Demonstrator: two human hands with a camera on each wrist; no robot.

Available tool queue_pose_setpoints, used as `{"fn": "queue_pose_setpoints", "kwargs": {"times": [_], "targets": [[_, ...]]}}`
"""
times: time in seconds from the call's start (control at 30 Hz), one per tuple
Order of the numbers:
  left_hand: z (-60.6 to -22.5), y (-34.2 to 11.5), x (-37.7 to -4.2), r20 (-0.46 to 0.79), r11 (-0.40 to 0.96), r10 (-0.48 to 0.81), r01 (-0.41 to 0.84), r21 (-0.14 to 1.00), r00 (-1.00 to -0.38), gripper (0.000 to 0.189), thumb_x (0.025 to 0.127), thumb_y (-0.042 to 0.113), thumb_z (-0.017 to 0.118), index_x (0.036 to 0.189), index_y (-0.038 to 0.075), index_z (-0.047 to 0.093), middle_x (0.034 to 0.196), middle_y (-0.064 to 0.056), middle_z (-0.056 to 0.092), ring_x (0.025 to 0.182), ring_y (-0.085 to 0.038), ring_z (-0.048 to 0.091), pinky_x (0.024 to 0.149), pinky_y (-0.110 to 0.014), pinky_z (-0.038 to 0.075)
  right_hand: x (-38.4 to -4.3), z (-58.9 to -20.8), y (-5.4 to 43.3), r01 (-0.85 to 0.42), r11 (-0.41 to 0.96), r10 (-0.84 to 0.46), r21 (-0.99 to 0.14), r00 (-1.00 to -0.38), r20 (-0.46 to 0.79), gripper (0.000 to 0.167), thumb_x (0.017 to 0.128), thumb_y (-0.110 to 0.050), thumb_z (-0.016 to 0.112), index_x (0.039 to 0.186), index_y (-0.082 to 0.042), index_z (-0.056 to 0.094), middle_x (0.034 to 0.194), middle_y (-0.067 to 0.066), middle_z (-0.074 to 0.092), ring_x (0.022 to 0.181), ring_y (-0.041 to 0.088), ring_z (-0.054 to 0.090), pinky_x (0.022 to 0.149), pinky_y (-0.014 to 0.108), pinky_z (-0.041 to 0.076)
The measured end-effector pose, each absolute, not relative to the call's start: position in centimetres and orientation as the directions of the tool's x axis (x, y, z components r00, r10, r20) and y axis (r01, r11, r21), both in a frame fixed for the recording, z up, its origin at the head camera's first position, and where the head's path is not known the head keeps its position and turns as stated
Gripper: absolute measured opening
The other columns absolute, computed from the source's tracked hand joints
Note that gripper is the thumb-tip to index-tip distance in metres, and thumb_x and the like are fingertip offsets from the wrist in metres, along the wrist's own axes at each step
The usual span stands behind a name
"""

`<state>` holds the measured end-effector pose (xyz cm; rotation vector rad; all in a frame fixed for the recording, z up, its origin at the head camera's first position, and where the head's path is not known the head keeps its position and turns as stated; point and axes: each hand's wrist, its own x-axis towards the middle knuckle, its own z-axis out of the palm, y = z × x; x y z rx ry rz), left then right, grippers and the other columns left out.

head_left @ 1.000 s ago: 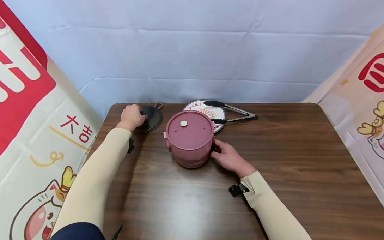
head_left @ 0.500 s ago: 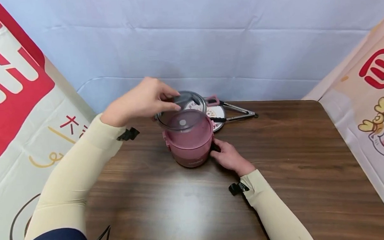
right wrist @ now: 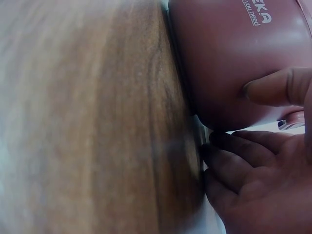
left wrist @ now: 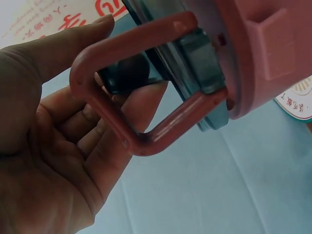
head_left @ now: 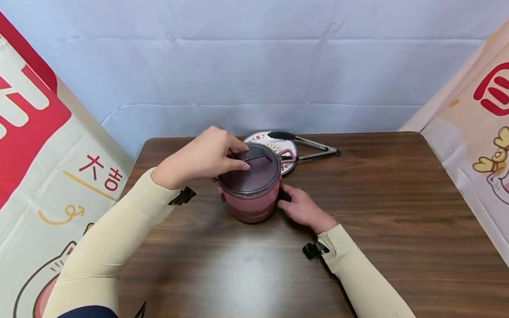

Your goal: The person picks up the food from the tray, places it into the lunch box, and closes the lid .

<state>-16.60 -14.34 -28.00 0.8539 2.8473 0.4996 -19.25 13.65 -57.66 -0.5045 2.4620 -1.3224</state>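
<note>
A dark see-through lid lies over the top of the pink pot, its rim right at the pot's rim. My left hand pinches the lid's dark handle between thumb and fingers. In the left wrist view, a pink loop handle at the lid's edge stands out in front of that hand. At the pot's lower right side, my right hand holds the pot, thumb pressed on its wall and fingers bent near its base.
Behind the pot lies a white printed plate, partly hidden. Black-gripped metal tongs lie open across it. All stand on a brown wooden table with a pale cloth backdrop behind and printed cloths at both sides.
My left hand has lifted the dark lid from the table's back left corner, carried it right and lowered it onto the pot. My right hand has stayed at the pot's side.
</note>
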Motion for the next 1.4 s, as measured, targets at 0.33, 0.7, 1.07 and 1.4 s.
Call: {"fn": "queue_pose_setpoints", "kwargs": {"times": [0.33, 0.7, 1.07, 1.4], "targets": [[-28.6, -14.3, -16.5, -0.024, 0.797, 0.533, 0.492, 0.349, -0.846, 0.035, 0.100, 0.029, 0.093, 0.131, 0.013, 0.090, 0.114, -0.006, 0.091, 0.101, -0.021, 0.085, 0.093, -0.043, 0.070, -19.4, -57.8, 13.7, -0.167, 0.518, -0.440, -0.839, -0.893, -0.094, 0.073, 0.106, -0.027, 0.072, 0.174, -0.009, 0.053, 0.176, 0.016, 0.058, 0.166, 0.039, 0.053, 0.139, 0.060, 0.045], [-30.0, -14.7, -15.5, 0.053, 0.804, 0.485, 0.468, 0.367, -0.873, 0.048, 0.100, 0.034, 0.094, 0.141, 0.012, 0.085, 0.134, -0.009, 0.088, 0.122, -0.025, 0.085, 0.102, -0.044, 0.069, -18.0, -53.0, 14.0, -0.199, 0.549, -0.320, -0.812, -0.947, 0.016, 0.067, 0.107, -0.021, 0.064, 0.172, -0.007, 0.055, 0.166, 0.024, 0.067, 0.156, 0.043, 0.063, 0.131, 0.061, 0.053], [-39.3, -18.6, -10.8, 0.721, 0.744, 0.261, 0.610, 0.275, -0.643, 0.038, 0.099, 0.010, 0.090, 0.133, -0.007, 0.083, 0.135, -0.026, 0.084, 0.125, -0.044, 0.080, 0.109, -0.058, 0.068, -13.5, -45.3, 11.3, -0.667, 0.478, -0.155, -0.571, -0.704, 0.693, 0.067, 0.103, -0.007, 0.063, 0.168, 0.007, 0.054, 0.180, 0.032, 0.047, 0.173, 0.049, 0.042, 0.148, 0.055, 0.029], [-45.3, -16.1, -7.7, 0.744, 0.771, -0.014, 0.467, 0.433, -0.668, 0.045, 0.107, -0.001, 0.070, 0.151, -0.011, 0.070, 0.154, -0.027, 0.075, 0.141, -0.046, 0.076, 0.126, -0.057, 0.059, -13.5, -46.2, 11.1, -0.455, 0.425, -0.158, -0.782, -0.888, 0.431, 0.060, 0.113, -0.010, 0.061, 0.170, 0.005, 0.053, 0.172, 0.027, 0.060, 0.166, 0.048, 0.054, 0.138, 0.068, 0.042]]}}
